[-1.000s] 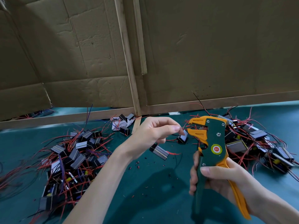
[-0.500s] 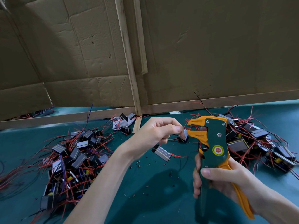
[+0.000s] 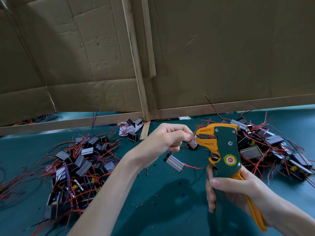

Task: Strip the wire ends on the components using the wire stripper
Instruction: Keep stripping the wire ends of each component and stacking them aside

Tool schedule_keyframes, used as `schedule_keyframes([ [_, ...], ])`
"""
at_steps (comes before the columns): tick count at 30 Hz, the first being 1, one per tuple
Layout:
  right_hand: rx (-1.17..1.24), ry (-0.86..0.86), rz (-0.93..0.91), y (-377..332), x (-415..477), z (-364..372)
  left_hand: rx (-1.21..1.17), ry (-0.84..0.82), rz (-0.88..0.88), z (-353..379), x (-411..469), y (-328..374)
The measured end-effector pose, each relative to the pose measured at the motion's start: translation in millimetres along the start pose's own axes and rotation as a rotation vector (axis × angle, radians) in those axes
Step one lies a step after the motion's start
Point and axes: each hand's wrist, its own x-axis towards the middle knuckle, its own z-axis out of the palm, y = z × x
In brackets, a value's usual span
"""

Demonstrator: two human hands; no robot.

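Note:
My right hand [image 3: 235, 189] grips the handles of a green and orange wire stripper [image 3: 225, 155], held upright with its orange jaws pointing left. My left hand [image 3: 167, 138] pinches a thin wire end between thumb and forefinger right at the mouth of the jaws. A small silver and black component [image 3: 173, 162] hangs below that hand on its wires, with a red lead trailing right. Whether the wire tip sits inside the jaws is too small to tell.
Two heaps of the same components with red and black wires lie on the green table [image 3: 162, 210]: one at the left [image 3: 75, 164], one at the right [image 3: 272, 150]. Bits of stripped insulation are scattered in the middle. A cardboard wall with wooden strips [image 3: 136, 65] stands behind.
My left hand has moved right with the wire, closing the gap to the stripper's jaws. The stripper has barely shifted.

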Motion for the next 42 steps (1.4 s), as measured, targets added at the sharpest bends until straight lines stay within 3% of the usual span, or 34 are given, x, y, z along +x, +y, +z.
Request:
schedule_keyframes([
  [12,-0.025,0.025,0.039,-1.9,-2.5,4.9,-0.044,-0.043,-0.014,-2.5,0.2,-2.8],
  [22,-0.144,0.301,-0.048,10.2,-2.1,30.2,-0.086,-0.085,-0.068,-8.8,1.7,-9.8],
  [24,-0.095,0.283,-0.023,11.4,-0.5,27.1,-0.062,-0.066,-0.099,-8.7,1.6,-14.6],
  [28,0.223,0.029,0.025,7.0,5.4,20.2,-0.041,-0.043,-0.101,-12.7,1.5,-18.3],
  [31,0.268,-0.003,-0.007,8.9,7.3,9.1,-0.003,-0.014,-0.096,-16.5,3.0,-17.9],
  [37,0.315,0.167,0.025,12.6,14.0,-7.8,0.167,0.064,-0.067,-19.0,1.3,-7.8],
  [42,0.388,0.268,0.137,12.2,17.8,-10.5,0.228,0.167,0.094,-2.0,35.2,10.4],
])
